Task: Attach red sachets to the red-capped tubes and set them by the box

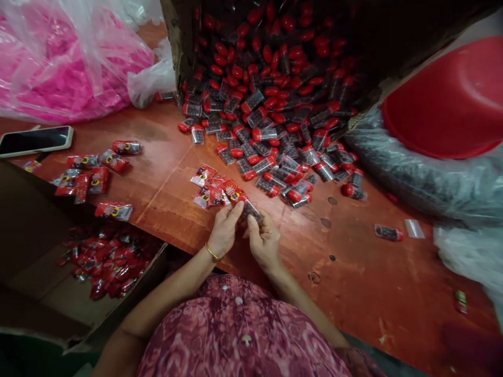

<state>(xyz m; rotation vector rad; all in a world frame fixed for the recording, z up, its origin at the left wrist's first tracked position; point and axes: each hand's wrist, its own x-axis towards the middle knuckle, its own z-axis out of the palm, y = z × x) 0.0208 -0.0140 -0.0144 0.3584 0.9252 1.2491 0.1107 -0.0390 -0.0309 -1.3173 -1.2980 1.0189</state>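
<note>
Both of my hands meet near the table's front edge around a small clear tube (252,211) of dark pieces. My left hand (223,230), with a thin gold bangle at the wrist, pinches its upper left end, where red printed wrapping shows. Fingers of my right hand (264,240) are closed on the lower right end. Whether the tube is partly inside a wrapper is hard to make out. Just beyond my left hand lies a small pile of flat red printed sachets (215,195). Farther back, many red-capped tubes (271,163) spill from a cardboard box.
Filled red packets (99,180) lie at the left, above an open carton (157,262) holding more. A phone (37,140) and a bag of pink pieces (66,68) sit farther left. At right are a red basin (448,104), a dark-filled plastic bag (424,178) and a lone tube (388,232).
</note>
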